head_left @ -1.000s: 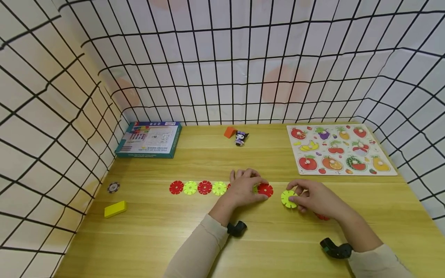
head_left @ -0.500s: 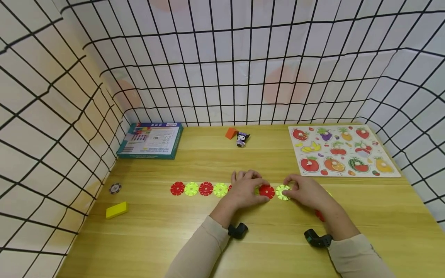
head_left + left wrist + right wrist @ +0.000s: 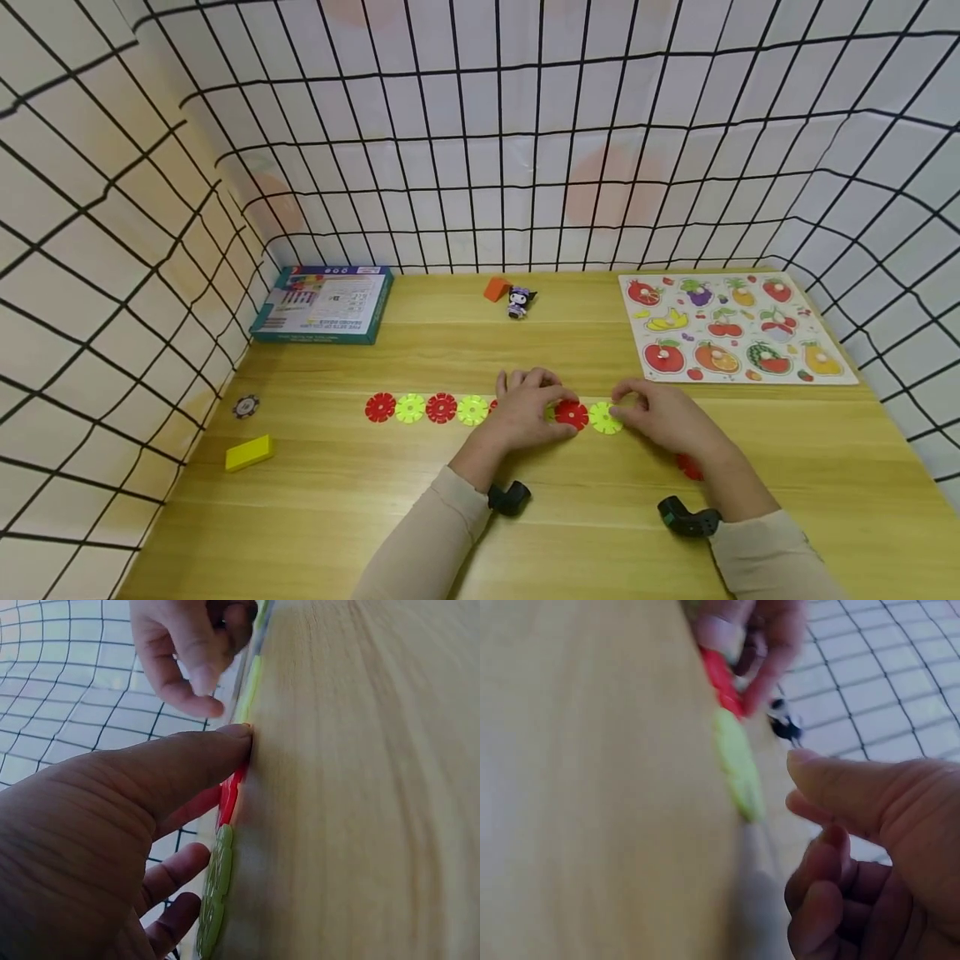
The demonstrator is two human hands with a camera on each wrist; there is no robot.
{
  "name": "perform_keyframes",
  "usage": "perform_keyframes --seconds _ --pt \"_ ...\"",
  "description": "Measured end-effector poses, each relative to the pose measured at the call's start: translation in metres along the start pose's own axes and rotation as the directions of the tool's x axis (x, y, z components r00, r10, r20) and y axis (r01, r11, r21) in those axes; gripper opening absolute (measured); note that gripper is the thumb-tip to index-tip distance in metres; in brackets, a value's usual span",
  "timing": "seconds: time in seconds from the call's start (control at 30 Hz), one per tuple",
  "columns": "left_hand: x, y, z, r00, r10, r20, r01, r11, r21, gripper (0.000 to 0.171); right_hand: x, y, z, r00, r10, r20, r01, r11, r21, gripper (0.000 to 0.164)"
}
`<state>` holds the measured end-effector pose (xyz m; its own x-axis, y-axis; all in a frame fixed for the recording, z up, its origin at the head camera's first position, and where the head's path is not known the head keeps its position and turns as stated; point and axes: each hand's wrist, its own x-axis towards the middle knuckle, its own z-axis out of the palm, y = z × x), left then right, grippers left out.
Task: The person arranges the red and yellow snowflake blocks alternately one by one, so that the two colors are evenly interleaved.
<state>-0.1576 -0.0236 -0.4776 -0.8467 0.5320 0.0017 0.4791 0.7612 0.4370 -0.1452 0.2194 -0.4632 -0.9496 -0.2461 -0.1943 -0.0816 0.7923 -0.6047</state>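
A row of red and yellow notched plastic discs lies flat on the table, partly hidden under my left hand (image 3: 521, 412). Its thumb and index finger hold a red disc (image 3: 572, 416) by opposite edges. Just right of that, a yellow disc (image 3: 605, 418) lies flat at the end of the row. My right hand (image 3: 671, 421) hovers at the yellow disc's right side. In the right wrist view its thumb and fingers stand apart from the yellow disc (image 3: 736, 763), holding nothing. Another red disc (image 3: 688, 467) is partly covered by the right wrist.
A fruit puzzle board (image 3: 738, 329) lies at the back right, a boxed set (image 3: 322, 304) at the back left. An orange block (image 3: 496, 289) and a small figurine (image 3: 519, 302) stand at the back. A yellow block (image 3: 249, 452) and a poker chip (image 3: 245, 407) sit left.
My right hand has carried the yellow disc leftward, set it flat beside the red disc and let it go. The left hand stays in place.
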Motion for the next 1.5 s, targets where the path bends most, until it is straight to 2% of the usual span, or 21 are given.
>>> perform_keyframes --seconds 0.2,0.33,0.47,0.63,0.77,0.93,1.1,1.33,1.5 --pt "0.001 0.002 0.001 1.000 0.001 0.001 -0.001 1.000 0.003 0.047 -0.015 0.010 -0.023 1.000 0.016 0.005 -0.016 0.999 0.045 0.034" --pt "0.004 0.009 0.003 1.000 0.016 0.006 -0.016 1.000 -0.003 0.049 -0.030 0.026 -0.034 1.000 0.000 0.030 -0.002 0.999 0.050 0.035" --pt "0.009 0.018 0.006 1.000 0.027 0.002 -0.027 1.000 0.016 0.049 -0.044 0.043 -0.041 0.995 -0.019 0.096 0.014 0.999 0.044 0.038" --pt "0.015 0.030 0.013 1.000 -0.018 -0.016 0.019 0.998 0.062 0.051 -0.058 0.057 -0.048 0.975 -0.017 0.222 0.018 1.000 -0.002 0.045" --pt "0.017 0.035 0.017 0.999 -0.030 -0.039 0.033 0.997 0.073 0.049 -0.063 0.064 -0.048 0.959 -0.025 0.283 0.020 1.000 0.021 0.047" --pt "0.018 0.037 0.019 0.998 -0.034 -0.047 0.037 0.997 0.067 0.043 -0.064 0.067 -0.045 0.959 -0.018 0.283 0.007 0.999 0.039 0.049" --pt "0.017 0.038 0.020 0.998 -0.035 -0.042 0.038 0.998 0.058 0.041 -0.063 0.066 -0.042 0.965 0.004 0.264 -0.006 1.000 0.006 0.053" --pt "0.017 0.039 0.022 0.998 -0.039 -0.046 0.041 0.998 0.051 0.041 -0.063 0.063 -0.043 0.963 -0.005 0.268 0.008 1.000 -0.010 0.048" --pt "0.017 0.039 0.022 0.998 -0.041 -0.047 0.043 0.998 0.050 0.041 -0.062 0.059 -0.042 0.963 0.031 0.266 -0.028 0.999 -0.016 0.052"
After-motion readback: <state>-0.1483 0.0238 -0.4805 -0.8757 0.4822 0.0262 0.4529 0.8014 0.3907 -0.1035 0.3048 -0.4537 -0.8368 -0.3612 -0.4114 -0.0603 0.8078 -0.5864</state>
